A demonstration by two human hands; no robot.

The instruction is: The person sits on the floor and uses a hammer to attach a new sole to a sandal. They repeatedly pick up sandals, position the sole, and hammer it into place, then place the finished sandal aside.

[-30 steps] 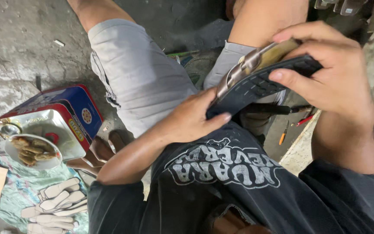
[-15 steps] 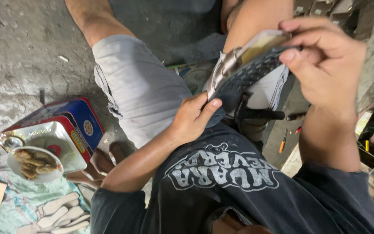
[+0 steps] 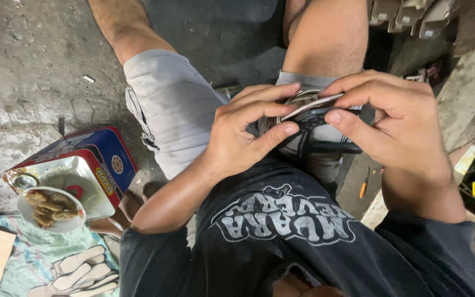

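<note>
Item: shoe part in work, held over the lap of a seated person in grey shorts (image 3: 177, 110) and a black printed shirt (image 3: 281, 231). Left hand (image 3: 243, 135): fingers curled over the top of the piece, thumb pressed against its near edge, closed firmly on it. Right hand (image 3: 402, 121): forefinger and thumb pinching the pale strip (image 3: 311, 106) that runs along the top of the dark sole piece (image 3: 320, 118), remaining fingers arched above. The piece sits between the two hands, above the right thigh, clear of the floor. State of the work, as a judgement: the pale strip looks to be partly seated against the dark part, with both hands pressing at the join; whether the far side is fully closed cannot be told, since the fingers hide it. Dark cords or straps (image 3: 303, 144) hang loose below the piece and seem unfinished. Surroundings: on the concrete floor (image 3: 23, 66), toward its left edge, a blue and red tin (image 3: 92, 165) with a shiny lid, touching a small white dish (image 3: 50, 212) holding brown lumps; pale cut-out sole shapes (image 3: 83, 269) on a patterned cloth at the lower left corner; an orange-handled tool (image 3: 363, 190) on the floor by the right knee.
</note>
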